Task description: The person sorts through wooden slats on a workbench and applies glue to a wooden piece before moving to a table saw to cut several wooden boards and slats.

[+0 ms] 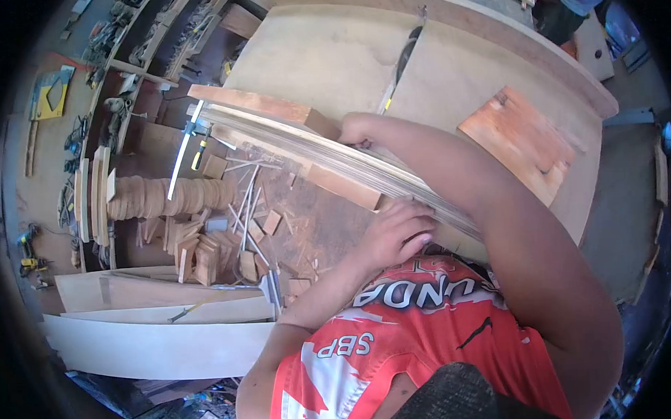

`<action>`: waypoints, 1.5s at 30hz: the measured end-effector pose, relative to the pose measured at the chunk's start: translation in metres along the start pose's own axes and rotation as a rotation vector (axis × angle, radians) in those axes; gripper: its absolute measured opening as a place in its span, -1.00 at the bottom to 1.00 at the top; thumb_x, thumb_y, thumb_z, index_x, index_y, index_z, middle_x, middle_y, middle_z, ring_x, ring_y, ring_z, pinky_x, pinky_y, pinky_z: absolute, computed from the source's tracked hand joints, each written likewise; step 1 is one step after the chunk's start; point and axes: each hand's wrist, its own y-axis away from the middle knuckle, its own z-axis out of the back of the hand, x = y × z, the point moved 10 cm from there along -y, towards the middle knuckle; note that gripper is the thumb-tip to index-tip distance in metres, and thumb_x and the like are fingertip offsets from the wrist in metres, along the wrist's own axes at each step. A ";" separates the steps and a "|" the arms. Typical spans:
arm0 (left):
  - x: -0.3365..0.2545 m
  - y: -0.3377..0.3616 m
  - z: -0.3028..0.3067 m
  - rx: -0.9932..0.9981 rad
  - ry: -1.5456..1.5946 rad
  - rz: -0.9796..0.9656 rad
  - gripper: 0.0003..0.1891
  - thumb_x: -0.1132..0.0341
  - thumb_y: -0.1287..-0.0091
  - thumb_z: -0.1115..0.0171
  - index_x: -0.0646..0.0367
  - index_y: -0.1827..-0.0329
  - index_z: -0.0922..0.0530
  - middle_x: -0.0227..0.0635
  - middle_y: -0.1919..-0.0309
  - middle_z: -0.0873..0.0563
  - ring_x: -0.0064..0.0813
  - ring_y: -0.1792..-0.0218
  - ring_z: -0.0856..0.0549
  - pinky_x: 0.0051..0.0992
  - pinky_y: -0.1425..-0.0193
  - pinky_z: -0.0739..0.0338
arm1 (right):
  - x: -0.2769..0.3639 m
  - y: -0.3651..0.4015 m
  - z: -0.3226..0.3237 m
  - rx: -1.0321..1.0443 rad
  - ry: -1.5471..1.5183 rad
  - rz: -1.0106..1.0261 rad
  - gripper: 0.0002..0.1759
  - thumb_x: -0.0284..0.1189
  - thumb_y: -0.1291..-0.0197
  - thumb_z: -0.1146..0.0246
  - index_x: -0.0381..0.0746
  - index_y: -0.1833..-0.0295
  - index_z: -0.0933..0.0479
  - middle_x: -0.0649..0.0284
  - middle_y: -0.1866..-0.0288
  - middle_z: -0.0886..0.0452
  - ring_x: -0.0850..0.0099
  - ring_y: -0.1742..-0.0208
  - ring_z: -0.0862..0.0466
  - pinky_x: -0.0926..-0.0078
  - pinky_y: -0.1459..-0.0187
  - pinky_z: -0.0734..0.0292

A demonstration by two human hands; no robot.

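Observation:
A long bundle of thin wooden strips (274, 132) runs diagonally across the bench, with a wooden block (262, 105) along its far side and another block (342, 187) along its near side. My right hand (358, 130) is closed at the bundle's far edge, beside the end of the far block; what its curled fingers hold is hidden. My left hand (401, 229) lies at the near edge, just past the near block's end, its fingers bent and slightly apart. A bar clamp (192, 129) with a black and yellow handle crosses the bundle's left end.
Behind the bundle lie large curved panels (315, 51) and a reddish board (521, 140). Offcuts and thin sticks (250, 212) litter the surface at left, near stacked wooden discs (169, 195). Long pale panels (155, 345) and another clamp (269, 289) are at lower left.

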 end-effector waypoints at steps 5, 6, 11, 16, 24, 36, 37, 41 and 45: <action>0.026 0.038 0.029 -0.053 0.176 0.159 -0.82 0.31 -0.32 -0.33 0.16 0.10 -0.70 -0.18 -0.03 -0.73 -0.12 -0.10 -0.67 -0.18 -0.26 -0.51 | -0.004 0.020 0.017 0.110 -0.073 -0.076 -0.64 -0.18 -0.09 -0.42 -0.19 0.57 -0.58 0.35 0.66 -0.49 0.54 0.67 -0.41 0.42 0.63 -0.30; 0.034 0.044 0.034 -0.057 0.210 0.203 -0.83 0.33 -0.32 -0.32 0.16 0.09 -0.70 -0.20 -0.02 -0.72 -0.15 -0.08 -0.67 -0.22 -0.25 -0.51 | -0.003 0.024 0.033 0.106 -0.187 -0.079 -0.65 -0.19 -0.10 -0.41 -0.18 0.57 -0.57 0.37 0.67 -0.46 0.55 0.68 -0.38 0.42 0.64 -0.26; 0.052 0.046 0.057 -0.087 0.169 0.154 -0.84 0.39 -0.30 -0.30 0.22 0.11 -0.70 -0.14 0.06 -0.76 -0.10 0.00 -0.73 -0.24 -0.13 -0.59 | -0.004 -0.007 0.135 -0.172 -0.469 -0.072 -0.67 -0.21 -0.18 -0.34 -0.16 0.53 -0.56 0.44 0.70 -0.37 0.60 0.70 -0.33 0.47 0.64 -0.20; 0.050 0.041 0.073 -0.089 0.177 0.114 -0.84 0.39 -0.31 -0.29 0.24 0.12 -0.71 -0.12 0.10 -0.77 -0.10 0.04 -0.74 -0.24 -0.08 -0.60 | 0.022 0.011 0.202 -0.661 -0.471 0.149 -0.61 -0.16 -0.32 -0.29 -0.28 0.39 -0.59 0.32 0.63 -0.50 0.50 0.61 -0.46 0.42 0.48 -0.40; 0.073 0.043 0.074 -0.057 0.264 0.181 -0.88 0.39 -0.30 -0.33 0.20 0.16 -0.71 -0.18 0.13 -0.78 -0.15 0.07 -0.74 -0.25 -0.07 -0.59 | -0.116 0.189 0.006 -0.050 0.044 0.192 -0.78 -0.36 -0.22 -0.31 -0.33 0.23 -0.70 -0.03 0.23 -0.75 0.11 0.23 -0.74 0.12 0.11 -0.59; 0.055 -0.011 0.053 0.027 0.207 0.139 -0.85 0.40 -0.29 -0.30 0.30 0.20 -0.72 -0.10 0.18 -0.79 -0.15 0.13 -0.77 -0.27 0.00 -0.63 | -0.077 0.135 -0.001 -0.066 0.089 0.118 -0.79 -0.32 -0.27 -0.25 -0.16 0.15 -0.74 0.03 0.12 -0.75 0.00 0.09 -0.71 0.16 0.01 -0.61; 0.051 -0.016 0.051 0.025 0.205 0.121 -0.85 0.40 -0.29 -0.29 0.30 0.19 -0.72 -0.09 0.18 -0.79 -0.15 0.13 -0.77 -0.27 0.01 -0.64 | -0.072 0.141 0.007 -0.134 0.038 0.146 -0.77 -0.30 -0.29 -0.25 -0.17 0.12 -0.73 0.04 0.09 -0.75 0.02 0.07 -0.72 0.16 -0.01 -0.61; 0.038 -0.042 0.047 0.085 0.131 0.082 -0.83 0.39 -0.31 -0.29 0.29 0.15 -0.72 -0.11 0.15 -0.79 -0.13 0.10 -0.76 -0.28 -0.05 -0.62 | -0.112 0.229 0.097 -0.767 -0.102 0.217 -0.66 -0.22 -0.37 -0.24 -0.26 -0.02 -0.68 0.08 0.15 -0.76 0.17 0.12 -0.74 0.22 0.02 -0.63; 0.058 -0.083 0.025 0.250 -0.140 0.156 -0.72 0.24 -0.37 -0.28 0.27 0.03 -0.71 -0.06 0.06 -0.77 -0.03 -0.04 -0.71 -0.20 -0.18 -0.56 | -0.266 0.345 0.114 -0.575 0.193 -0.029 -0.74 -0.28 -0.31 -0.27 -0.27 0.11 -0.65 0.08 0.32 -0.69 0.29 0.30 -0.67 0.24 0.21 -0.55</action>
